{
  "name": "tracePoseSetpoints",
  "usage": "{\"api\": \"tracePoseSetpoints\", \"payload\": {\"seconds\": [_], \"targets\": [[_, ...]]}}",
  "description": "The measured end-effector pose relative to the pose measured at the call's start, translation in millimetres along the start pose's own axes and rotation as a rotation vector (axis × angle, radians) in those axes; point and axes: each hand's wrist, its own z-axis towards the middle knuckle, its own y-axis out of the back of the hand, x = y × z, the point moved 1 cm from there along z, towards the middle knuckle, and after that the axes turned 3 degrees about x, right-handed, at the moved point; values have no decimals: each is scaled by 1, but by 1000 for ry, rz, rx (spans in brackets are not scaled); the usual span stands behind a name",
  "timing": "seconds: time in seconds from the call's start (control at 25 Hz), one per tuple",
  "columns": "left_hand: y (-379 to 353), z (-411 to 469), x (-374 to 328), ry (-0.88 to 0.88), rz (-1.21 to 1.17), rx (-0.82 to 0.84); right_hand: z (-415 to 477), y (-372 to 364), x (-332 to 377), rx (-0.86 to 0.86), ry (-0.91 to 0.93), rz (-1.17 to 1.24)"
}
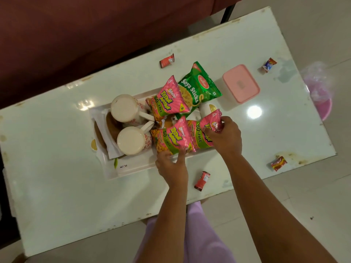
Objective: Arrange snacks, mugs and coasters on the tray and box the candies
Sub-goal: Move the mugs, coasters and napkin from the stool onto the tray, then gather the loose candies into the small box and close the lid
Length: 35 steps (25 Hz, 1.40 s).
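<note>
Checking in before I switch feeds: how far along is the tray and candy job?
Done: both mugs sit on the tray with coasters, beside the green packet. In hand: the left hand holds the near pink packet, the right hand grips the rightmost pink packet. Left: four candies lie loose on the table; the pink box is shut.

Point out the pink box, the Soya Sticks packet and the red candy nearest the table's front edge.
pink box (241, 83): head view, centre of its lid.
Soya Sticks packet (197, 88): head view, green front panel.
red candy (202, 180): head view, middle of its wrapper.
</note>
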Motion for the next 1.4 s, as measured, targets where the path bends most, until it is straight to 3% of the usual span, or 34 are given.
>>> {"api": "tracePoseSetpoints", "payload": {"seconds": [0.2, 0.36, 0.6, 0.76, 0.84, 0.96, 1.08, 1.24, 1.4], "targets": [[-5, 14, -11, 91, 112, -6, 7, 7, 5, -8, 21, -22], [9, 17, -13, 99, -10, 15, 8, 6, 6, -14, 23, -23], [-1, 12, -70, -378, 120, 19, 6, 14, 14, -180, 15, -72], [-31, 11, -112, -494, 47, 179, 40, 43, 23, -376, 97, -143], [-46, 13, -129, -514, 18, 271, 70, 57, 29, -360, 120, -270], [-63, 13, -140, -525, 8, 344, 107, 67, 37, -179, 129, -448], [-76, 7, -138, -501, 12, 375, 122, 71, 37, -82, 138, -463], [-88, -2, -133, -393, -88, 377, 113, 82, 23, -117, 85, -349], [-100, -9, -138, -269, -199, 444, 89, 102, 15, -118, 30, -59]]}}
